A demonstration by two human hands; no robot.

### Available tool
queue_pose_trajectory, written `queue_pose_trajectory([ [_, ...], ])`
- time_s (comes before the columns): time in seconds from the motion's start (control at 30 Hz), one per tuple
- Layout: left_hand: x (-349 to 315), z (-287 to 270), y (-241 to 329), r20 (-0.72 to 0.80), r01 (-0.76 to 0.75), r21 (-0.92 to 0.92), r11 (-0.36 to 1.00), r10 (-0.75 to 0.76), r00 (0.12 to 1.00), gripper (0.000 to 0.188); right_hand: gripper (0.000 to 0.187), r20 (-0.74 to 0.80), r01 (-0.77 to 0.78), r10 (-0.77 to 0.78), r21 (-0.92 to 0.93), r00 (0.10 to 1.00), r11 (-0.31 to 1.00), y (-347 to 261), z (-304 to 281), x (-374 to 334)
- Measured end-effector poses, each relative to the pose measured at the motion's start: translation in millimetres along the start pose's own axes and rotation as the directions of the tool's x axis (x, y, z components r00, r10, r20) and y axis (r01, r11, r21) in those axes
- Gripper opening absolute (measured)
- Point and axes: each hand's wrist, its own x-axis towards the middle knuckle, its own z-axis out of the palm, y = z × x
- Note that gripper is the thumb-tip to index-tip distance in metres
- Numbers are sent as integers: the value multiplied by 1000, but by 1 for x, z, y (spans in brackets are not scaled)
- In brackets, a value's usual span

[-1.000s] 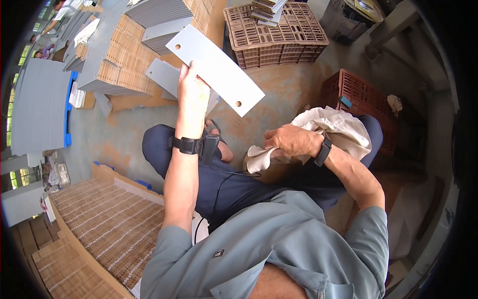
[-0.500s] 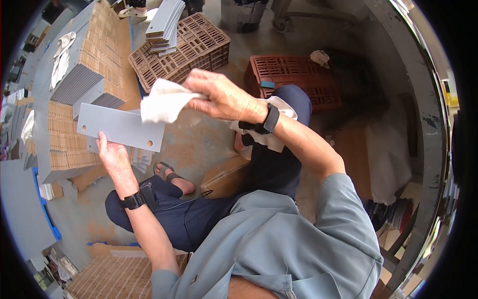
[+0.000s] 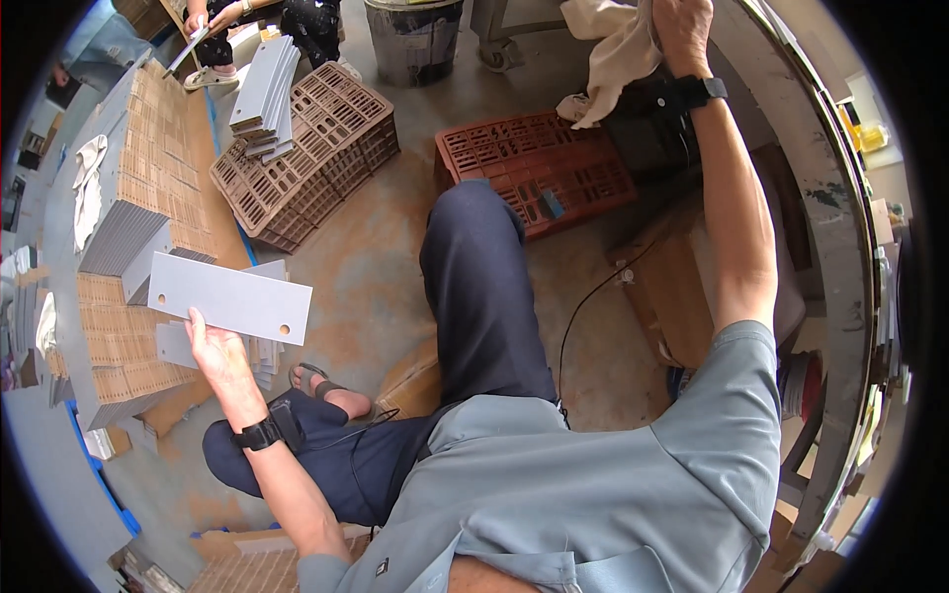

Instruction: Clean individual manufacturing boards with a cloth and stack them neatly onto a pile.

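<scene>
My left hand (image 3: 218,354) grips the lower edge of a flat grey panel (image 3: 232,298) with a round hole near each of its two lower corners. The panel is held up in front of the tall panel stacks, its broad face toward me. Far off at the upper right, my right hand (image 3: 682,35) is closed on a cream cloth (image 3: 619,49), which hangs down beside it over the far end of a reddish crate. The tips of the right hand's fingers are partly cut off by the picture's edge.
Tall stacks of panels (image 3: 168,163) stand at the left, a white cloth (image 3: 88,188) on them. A brown crate (image 3: 341,119) carries more grey panels (image 3: 265,94). Beyond are a dark bucket (image 3: 413,44) and another person's hands (image 3: 222,17). The reddish crate (image 3: 465,158) lies past my knee.
My right hand has swung with the cloth from over the panel to the far upper right. The left hand still holds the panel. A cloth on my knee is gone from there.
</scene>
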Motion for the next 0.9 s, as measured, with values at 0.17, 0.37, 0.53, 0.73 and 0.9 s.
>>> queue_pose_trajectory([
  [0.17, -15, 24, -9, 18, 43, -80, 996, -41, 999, 32, 55, 96, -213, 289, -469, 953, 857, 157, -59, -109],
  [0.37, -22, 5, 35, -76, -116, -88, 989, 109, 991, 34, 76, 203, -207, 440, -664, 875, 718, 236, -56, -188],
  [0.53, -9, -31, 97, -295, -379, 109, 919, 394, 871, 35, 54, 441, -81, 267, -396, 857, 915, 110, 44, -159],
  [0.73, -3, -79, 92, -359, -308, 15, 951, 293, 886, 39, 43, 825, 9, -177, 204, 537, 979, -104, 213, -183],
  [0.9, 5, -61, 76, -286, -243, 8, 970, 235, 929, 37, 80, 863, 70, -330, 329, 383, 942, -165, 317, -265],
])
